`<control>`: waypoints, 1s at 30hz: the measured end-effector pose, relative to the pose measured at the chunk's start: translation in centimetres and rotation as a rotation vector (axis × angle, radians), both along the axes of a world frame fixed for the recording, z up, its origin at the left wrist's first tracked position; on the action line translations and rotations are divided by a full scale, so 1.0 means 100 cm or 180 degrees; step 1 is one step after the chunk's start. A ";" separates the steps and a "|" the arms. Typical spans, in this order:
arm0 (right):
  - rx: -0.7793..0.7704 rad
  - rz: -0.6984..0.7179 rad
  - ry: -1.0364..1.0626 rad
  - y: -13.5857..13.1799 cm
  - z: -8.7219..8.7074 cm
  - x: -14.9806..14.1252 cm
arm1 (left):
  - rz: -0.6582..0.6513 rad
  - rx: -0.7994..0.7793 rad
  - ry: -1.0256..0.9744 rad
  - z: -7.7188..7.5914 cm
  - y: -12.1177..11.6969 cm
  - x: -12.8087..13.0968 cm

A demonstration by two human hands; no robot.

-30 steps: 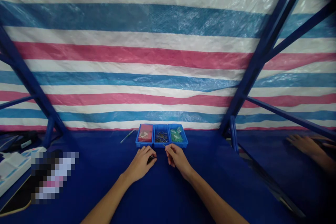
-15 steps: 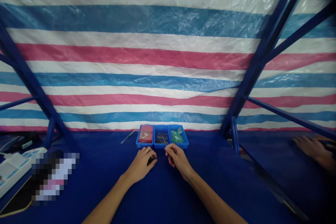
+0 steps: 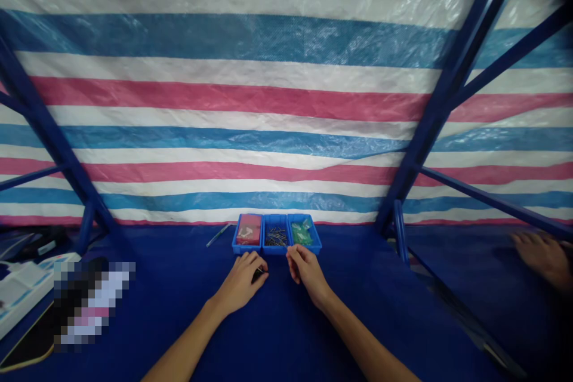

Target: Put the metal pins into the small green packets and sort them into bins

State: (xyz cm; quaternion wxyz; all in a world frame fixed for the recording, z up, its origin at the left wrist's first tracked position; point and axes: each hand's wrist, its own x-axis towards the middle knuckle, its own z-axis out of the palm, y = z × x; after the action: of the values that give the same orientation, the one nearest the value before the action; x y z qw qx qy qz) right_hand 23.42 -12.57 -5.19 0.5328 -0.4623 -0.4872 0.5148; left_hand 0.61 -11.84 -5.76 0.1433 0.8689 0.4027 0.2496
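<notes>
My left hand (image 3: 245, 279) rests on the blue table, fingers curled round a small black object (image 3: 257, 275) that is mostly covered. Thumb and fingertips of my right hand (image 3: 308, 271) are pinched together at the front edge of the bins; what is between them is too small to make out. Before both hands stand three joined blue bins. The left bin (image 3: 246, 248) has a red lining with small pale pieces. Thin metal screws or nails (image 3: 276, 237) lie in the middle one. Green material with clear plastic bags (image 3: 302, 231) fills the right one.
A pen-like stick (image 3: 218, 235) lies left of the bins. Farther left are a white power strip (image 3: 36, 286) and a dark board (image 3: 33, 334). Blue frame posts (image 3: 414, 149) flank the table before a striped sheet (image 3: 250, 95). Another person's hand (image 3: 544, 258) is at far right.
My right hand has shifted slightly right, from the middle bin's front towards the right bin, still pinched. The left hand stays put. The other person's hand has moved a little right.
</notes>
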 end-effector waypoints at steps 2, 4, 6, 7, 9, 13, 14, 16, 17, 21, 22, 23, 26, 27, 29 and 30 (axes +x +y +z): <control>0.0041 -0.0025 0.0003 0.000 0.002 -0.001 | 0.0002 -0.0001 0.0009 0.000 0.000 0.000; 0.0116 -0.0042 0.0015 0.001 0.003 -0.001 | 0.0012 0.0007 0.0017 -0.001 0.000 0.000; 0.0203 -0.0011 -0.0027 0.002 0.002 -0.001 | 0.0019 0.0015 0.0021 -0.001 0.000 0.000; 0.0268 0.0008 -0.0117 0.003 0.000 0.000 | 0.0018 0.0013 0.0021 -0.001 0.000 0.000; 0.0512 0.0026 -0.0544 0.003 -0.003 0.001 | 0.0018 0.0013 0.0011 -0.001 0.000 0.000; 0.1238 0.0243 -0.2054 -0.003 -0.012 0.001 | 0.0024 0.0035 -0.0039 -0.004 0.001 0.000; 0.1342 0.0340 -0.2396 -0.006 -0.013 0.000 | 0.0029 0.0040 -0.0049 -0.005 0.001 -0.001; 0.1388 0.0447 -0.2889 -0.010 -0.014 -0.003 | 0.0036 0.0036 -0.0061 -0.006 0.002 -0.001; 0.1367 0.0454 -0.3040 -0.012 -0.013 -0.004 | 0.0038 0.0032 -0.0068 -0.006 0.002 -0.001; 0.1335 0.0449 -0.3235 -0.016 -0.009 -0.008 | -0.0009 -0.0005 -0.0122 -0.005 0.001 -0.001; 0.1340 0.0465 -0.3235 -0.017 -0.008 -0.008 | -0.0022 -0.0019 -0.0141 -0.005 0.000 -0.001; 0.1335 0.0483 -0.3231 -0.017 -0.008 -0.008 | -0.0035 -0.0035 -0.0161 -0.004 0.000 0.000; 0.1312 0.0533 -0.3230 -0.018 -0.008 -0.008 | -0.0073 -0.0089 -0.0230 -0.003 -0.001 0.000; 0.1309 0.0549 -0.3234 -0.018 -0.008 -0.008 | -0.0089 -0.0107 -0.0249 -0.002 -0.002 0.001; 0.1299 0.0571 -0.3245 -0.017 -0.009 -0.008 | -0.0117 -0.0128 -0.0263 -0.002 -0.002 0.001; 0.1295 0.0584 -0.3255 -0.017 -0.010 -0.009 | -0.0127 -0.0132 -0.0259 -0.002 -0.002 0.001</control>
State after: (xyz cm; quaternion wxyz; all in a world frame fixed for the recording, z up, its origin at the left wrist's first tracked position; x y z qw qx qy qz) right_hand 22.57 -14.29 -6.15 0.2600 -0.4967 -0.8115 0.1648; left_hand 0.69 -11.99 -5.97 0.1825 0.8627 0.3843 0.2735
